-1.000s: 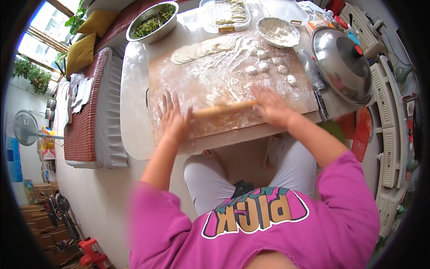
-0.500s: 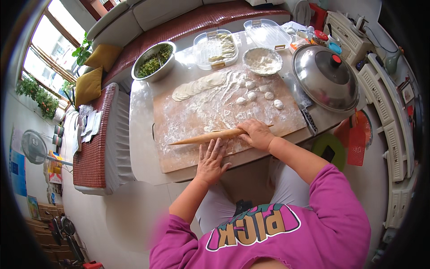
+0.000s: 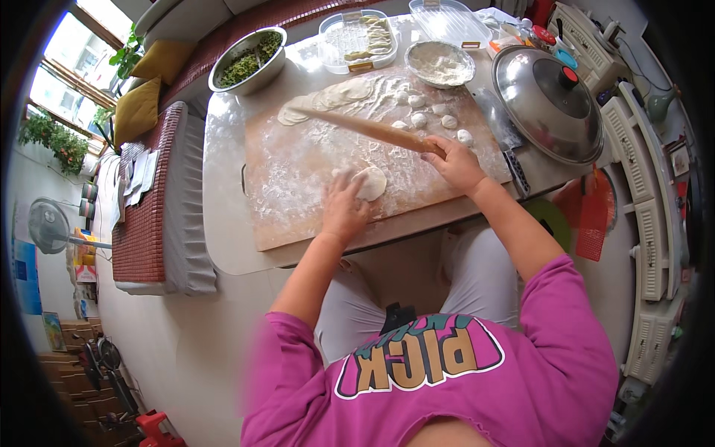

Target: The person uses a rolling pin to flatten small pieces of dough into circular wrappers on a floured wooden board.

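Note:
My right hand (image 3: 456, 165) is closed round the near right end of a tapered wooden rolling pin (image 3: 365, 127), raised at a slant above the floury wooden board (image 3: 290, 216). Low on the board, my left hand (image 3: 345, 205) has its fingers and thumb at the left edge of a round, flat dough wrapper (image 3: 372, 184). The fingers are slightly blurred there. Behind the pin's far tip lies an overlapping row of rolled dough wrappers (image 3: 339, 94). Several small dough lumps (image 3: 418, 120) sit at the board's right side, beyond my right hand.
A steel bowl of chopped green filling (image 3: 249, 61) stands back left. Behind the board are a box of dumplings (image 3: 357, 41), another clear box (image 3: 450, 28) and a bowl of flour (image 3: 440, 64). A large domed lid (image 3: 547, 104) and a black-handled knife (image 3: 516, 173) lie right.
The rolling pin has come up off the dough in my right hand, its left end swinging away from me. My left hand has left the pin and gone to the now exposed wrapper.

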